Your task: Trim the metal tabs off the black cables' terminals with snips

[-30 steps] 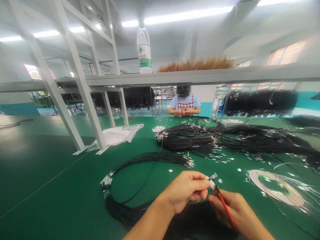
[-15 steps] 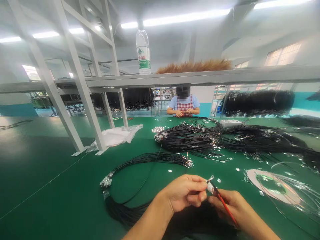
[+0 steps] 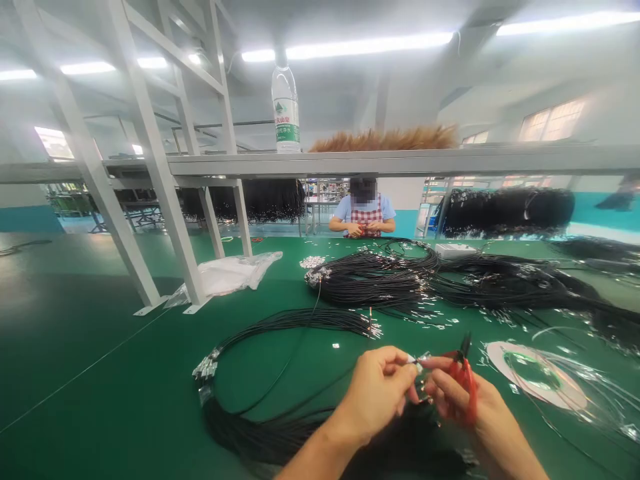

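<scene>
My left hand [image 3: 373, 393] is closed, pinching a small white piece [image 3: 413, 360] between thumb and fingertips. Close by on the right, my right hand [image 3: 485, 413] is closed around red-handled pliers [image 3: 470, 390], whose dark jaws point up and away from the white piece. My right index finger stretches to the white piece and seems to touch it. Beneath both hands lies a thick bundle of black cables [image 3: 255, 433], its near part partly hidden by my forearms. Its bent loop runs to the left, where silvery ends [image 3: 207, 365] are gathered.
On the green table [image 3: 100, 400], more black cables [image 3: 370, 277] lie behind my hands. A pale disc [image 3: 500, 363] with loose wires is at right. Shelf legs [image 3: 170, 200] and a plastic bag [image 3: 230, 275] stand at left. A person [image 3: 367, 210] sits opposite; a bottle [image 3: 286, 113] tops the shelf.
The pliers' jaws have swung up and away from the white piece as the right hand turned. The right fingers now reach to the piece. The left hand still pinches it.
</scene>
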{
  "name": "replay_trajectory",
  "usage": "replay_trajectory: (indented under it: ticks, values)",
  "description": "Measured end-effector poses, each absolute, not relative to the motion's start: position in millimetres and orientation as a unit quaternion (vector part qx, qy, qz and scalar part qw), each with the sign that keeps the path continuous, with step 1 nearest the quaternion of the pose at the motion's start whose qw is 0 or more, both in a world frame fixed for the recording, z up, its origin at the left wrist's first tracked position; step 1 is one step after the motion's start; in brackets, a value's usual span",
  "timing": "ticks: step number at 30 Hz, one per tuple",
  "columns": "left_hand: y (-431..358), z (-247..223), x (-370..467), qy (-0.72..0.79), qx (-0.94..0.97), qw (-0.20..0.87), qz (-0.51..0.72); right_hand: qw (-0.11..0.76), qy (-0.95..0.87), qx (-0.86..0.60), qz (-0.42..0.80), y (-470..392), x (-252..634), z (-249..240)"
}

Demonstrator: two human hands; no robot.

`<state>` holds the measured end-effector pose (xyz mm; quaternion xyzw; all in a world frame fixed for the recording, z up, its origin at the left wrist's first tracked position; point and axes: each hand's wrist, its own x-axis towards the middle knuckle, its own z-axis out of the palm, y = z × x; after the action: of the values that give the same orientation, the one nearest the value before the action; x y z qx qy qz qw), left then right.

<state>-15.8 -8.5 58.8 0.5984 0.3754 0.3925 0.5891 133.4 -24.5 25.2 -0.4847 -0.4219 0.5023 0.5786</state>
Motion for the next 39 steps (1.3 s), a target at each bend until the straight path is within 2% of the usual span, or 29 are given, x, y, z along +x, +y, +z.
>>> replay_trajectory:
  ticks: [6, 14, 17, 22, 25, 28, 31, 34, 37, 39]
  values:
    - [-22, 54, -6, 0.402, 0.659, 0.475, 0.422, 0.630, -0.370, -0.457, 0.508, -36, 121, 31]
    - [-30, 47, -2, 0.442, 0.747, 0.290, 0.403, 0.619, -0.345, -0.435, 0.556, -35, 130, 23]
    - [-26, 49, -4, 0.427, 0.720, 0.372, 0.401, 0.620, -0.356, -0.448, 0.536, -35, 131, 23]
    - [-12, 60, -20, 0.332, 0.583, 0.691, 0.269, 0.617, -0.398, -0.442, 0.515, -38, 125, 30]
    - [-12, 65, -22, 0.319, 0.575, 0.707, 0.260, 0.605, -0.393, -0.453, 0.524, -36, 126, 31]
    - [-17, 63, -16, 0.374, 0.660, 0.543, 0.360, 0.606, -0.360, -0.458, 0.543, -34, 131, 31]
    - [-19, 54, -11, 0.413, 0.758, 0.263, 0.431, 0.604, -0.342, -0.446, 0.566, -34, 133, 33]
    - [-16, 41, -11, 0.405, 0.805, 0.020, 0.432, 0.596, -0.347, -0.443, 0.573, -37, 131, 36]
    - [-14, 32, -11, 0.387, 0.817, -0.098, 0.417, 0.581, -0.380, -0.444, 0.566, -37, 128, 34]
    - [-15, 32, -10, 0.384, 0.822, -0.107, 0.407, 0.576, -0.386, -0.447, 0.565, -36, 127, 31]
